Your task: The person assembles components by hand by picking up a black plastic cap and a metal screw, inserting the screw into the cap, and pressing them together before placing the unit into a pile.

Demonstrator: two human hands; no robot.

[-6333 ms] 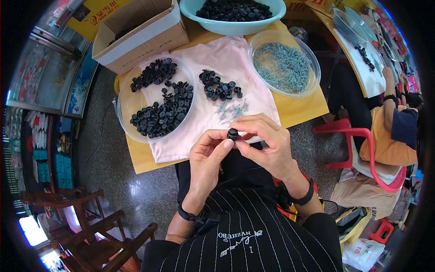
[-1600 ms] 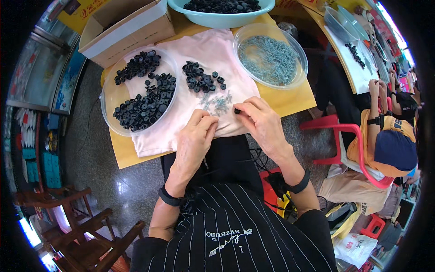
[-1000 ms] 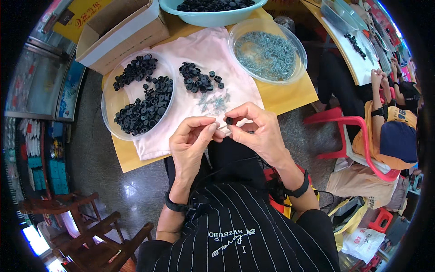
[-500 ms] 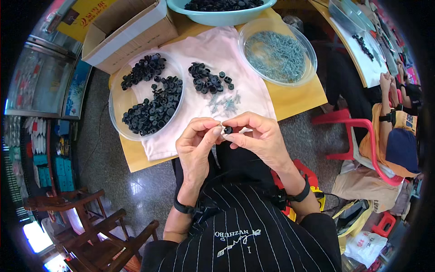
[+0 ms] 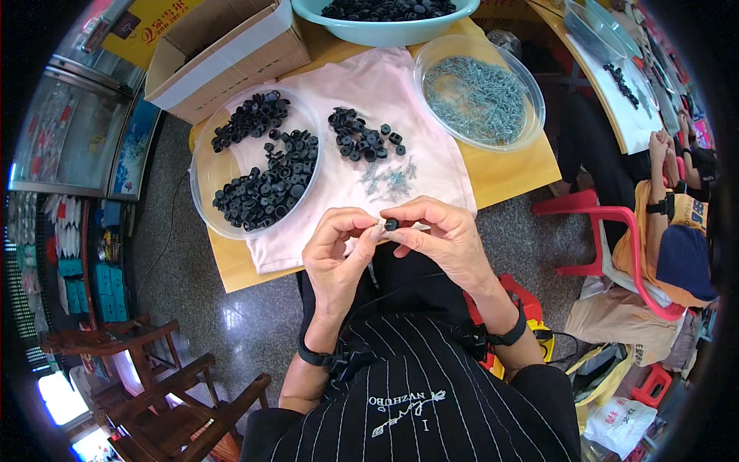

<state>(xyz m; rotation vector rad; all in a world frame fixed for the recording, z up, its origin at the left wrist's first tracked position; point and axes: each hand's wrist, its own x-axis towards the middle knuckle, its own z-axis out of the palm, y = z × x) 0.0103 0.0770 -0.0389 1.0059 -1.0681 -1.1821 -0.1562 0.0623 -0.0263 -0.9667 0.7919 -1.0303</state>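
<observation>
While both hands pinch it, left hand (image 5: 335, 254) and right hand (image 5: 443, 239), the black cap (image 5: 391, 224) hangs off the worktop's (image 5: 508, 173) near edge, screws (image 5: 387, 179) beyond.

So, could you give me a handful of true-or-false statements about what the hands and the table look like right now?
1. Both hands, left hand and right hand, meet at a small black part. True.
2. The clear bowl on the left holds silver screws. False: it holds black parts; the screws lie in the clear dish on the right.
3. A pink cloth covers part of the table. True.
4. The cardboard box stands right of the screw dish. False: it stands at the far left.
</observation>
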